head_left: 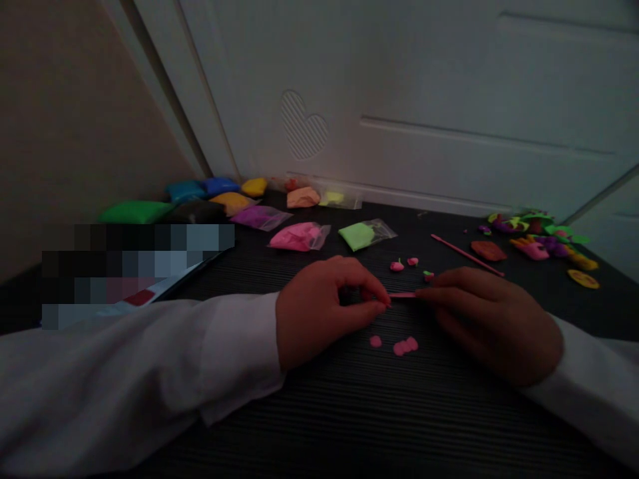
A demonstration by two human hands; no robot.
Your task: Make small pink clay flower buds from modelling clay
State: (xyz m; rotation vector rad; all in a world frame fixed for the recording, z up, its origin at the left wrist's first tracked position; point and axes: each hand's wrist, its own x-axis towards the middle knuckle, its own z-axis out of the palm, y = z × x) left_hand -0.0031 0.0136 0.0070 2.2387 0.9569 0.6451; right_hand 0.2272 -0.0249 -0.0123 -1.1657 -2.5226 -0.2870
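Note:
Between my two hands, just above the dark table, is a thin pink stick. The fingers of my right hand are closed on its right end. My left hand is pinched at the other end; a small pinkish bit shows at its fingertips, too small to make out. Below the stick lie a single flat pink clay disc and a short row of overlapping pink discs. Small pink clay rosebuds with green bits sit just beyond the hands, one close to my right fingers.
Bags of coloured clay, among them pink and light green, lie along the back. A pink rod, a reddish clay lump and colourful clay pieces are at right. A blurred-out object lies left. A white panel stands behind.

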